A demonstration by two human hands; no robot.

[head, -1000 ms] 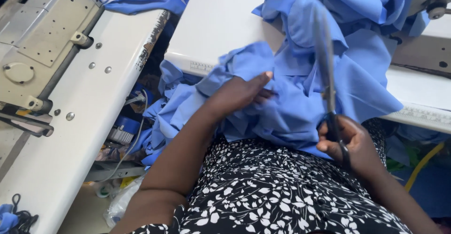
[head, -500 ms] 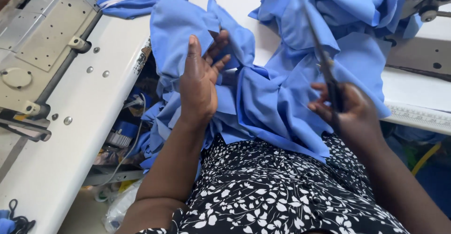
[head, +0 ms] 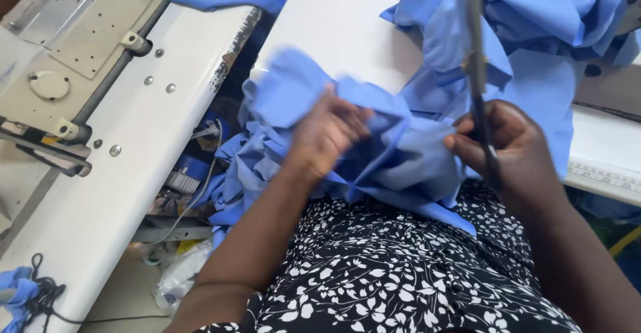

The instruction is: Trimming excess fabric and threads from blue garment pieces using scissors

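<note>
We see left hand (head: 327, 132) bunching blue fabric (head: 394, 166) at near edge of white tabletop (head: 347, 26), over lap. Right hand (head: 514, 152) closed around scissors (head: 475, 72), long axis pointing away, upright. Fabric lies left of blades; left hand nearer it.

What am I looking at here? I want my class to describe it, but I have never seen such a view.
The camera sits on a person's head and looks down at their own lap and hands. The left hand gathers blue cloth. The right hand holds scissors, blades pointing up and away. More blue cloth is heaped on the white table ahead. To the left stands a sewing machine on its own table. The person wears a black dress with white flowers.
</note>
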